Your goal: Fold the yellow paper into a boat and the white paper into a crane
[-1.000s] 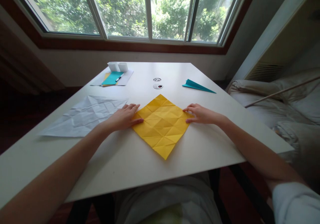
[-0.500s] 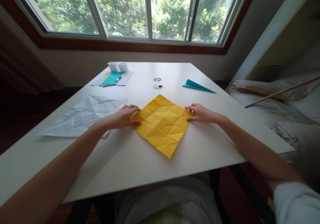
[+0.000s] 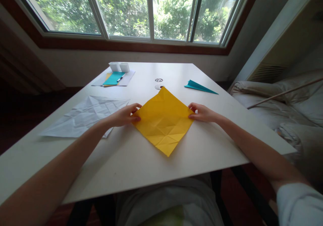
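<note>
Two hands are in view, both the person's own. The left hand pinches the left corner of one yellow sheet, thumb on top and fingers curled beneath the edge. The right hand grips the opposite, right corner in the same manner. Both hands are closed on the paper; neither is free.

The yellow sheet is a single creased square, turned as a diamond. Its near corner rests on the table; its far corner is raised off the surface and tilted toward the window, so the sheet stands partly lifted between the two hands. It sits at the table's middle, directly before the person.

Just left of the left hand lies one white sheet, heavily creased and flat on the table. Its near right corner is close to the left forearm.

Beyond the yellow sheet, two small round fittings are set in the table top; the nearer one is partly hidden behind the raised corner.

To the far right lies one teal paper plane, flat, well apart from the right hand.

At the far left edge is one stack: a teal sheet on white paper, one pen across it, and two small white boxes side by side behind.

One window spans the wall beyond the table.
</note>
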